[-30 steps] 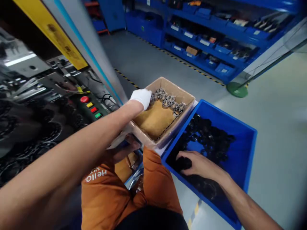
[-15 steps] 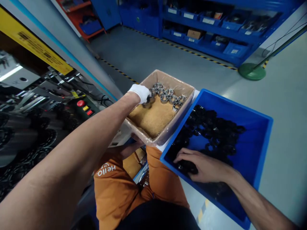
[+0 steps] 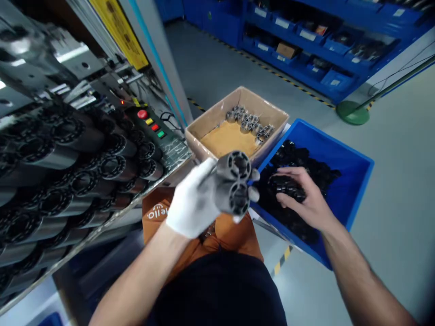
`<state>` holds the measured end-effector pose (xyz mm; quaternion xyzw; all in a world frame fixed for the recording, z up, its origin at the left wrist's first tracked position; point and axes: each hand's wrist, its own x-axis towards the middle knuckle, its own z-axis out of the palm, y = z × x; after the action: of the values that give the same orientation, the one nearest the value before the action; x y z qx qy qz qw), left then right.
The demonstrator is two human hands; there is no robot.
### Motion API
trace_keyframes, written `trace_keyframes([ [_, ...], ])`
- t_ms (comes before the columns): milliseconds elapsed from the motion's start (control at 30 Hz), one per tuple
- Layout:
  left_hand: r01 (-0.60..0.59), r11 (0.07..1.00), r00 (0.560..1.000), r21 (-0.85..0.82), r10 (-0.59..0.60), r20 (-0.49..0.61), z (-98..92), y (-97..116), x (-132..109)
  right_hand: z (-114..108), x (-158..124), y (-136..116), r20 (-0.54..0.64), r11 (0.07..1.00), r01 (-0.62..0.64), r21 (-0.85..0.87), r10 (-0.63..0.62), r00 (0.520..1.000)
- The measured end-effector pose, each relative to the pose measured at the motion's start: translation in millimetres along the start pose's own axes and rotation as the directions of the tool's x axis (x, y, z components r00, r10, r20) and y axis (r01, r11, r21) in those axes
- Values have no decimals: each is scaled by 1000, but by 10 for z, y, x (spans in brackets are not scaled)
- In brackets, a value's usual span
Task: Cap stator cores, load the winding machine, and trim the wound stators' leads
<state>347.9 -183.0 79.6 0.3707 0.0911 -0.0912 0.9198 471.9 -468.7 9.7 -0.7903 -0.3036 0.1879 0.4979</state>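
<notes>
My left hand [image 3: 200, 194], in a white glove, grips two grey metal cylinders [image 3: 234, 183] side by side, their slotted round ends facing up and right. My right hand [image 3: 307, 199] is bare and curls round several black parts [image 3: 287, 186] over the blue bin [image 3: 356, 199]. More black parts [image 3: 299, 226] lie heaped in that bin. Behind my left hand stands a cardboard box [image 3: 217, 111] lined with clear plastic, with several metal cylinders [image 3: 253, 120] upright on its brown bottom.
To the left, many large grey cylinders [image 3: 81, 181] stand in rows beside a machine with a red button [image 3: 142, 114] and smaller coloured buttons. Blue shelves [image 3: 306, 38] and a green round stand base [image 3: 351, 112] are farther back.
My left hand has come out of the cardboard box with two cylinders and moved nearer. My right hand has lifted black parts from the heap. The view has turned left.
</notes>
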Motion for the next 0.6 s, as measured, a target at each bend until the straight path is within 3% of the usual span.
trace_keyframes([
  [67,-63,998,995,-11,62,-79,-79,-273,-345,218,-171,-369,-124,990,139,-5,-138,983],
  [200,-132,991,975,-11,128,-182,-208,-550,-833,788,-291,-1048,-130,909,416,-1,-412,902],
  [333,-254,956,875,149,292,-386,-256,-539,-1116,1238,-231,-1384,-107,901,435,-2,-432,895],
  [433,-291,923,808,253,379,-451,-287,-530,-1248,1403,-184,-1501,-51,919,393,-39,-395,917],
  [600,-302,915,777,268,400,-487,-384,-573,-1384,1526,-141,-1592,53,920,370,-128,-366,929],
])
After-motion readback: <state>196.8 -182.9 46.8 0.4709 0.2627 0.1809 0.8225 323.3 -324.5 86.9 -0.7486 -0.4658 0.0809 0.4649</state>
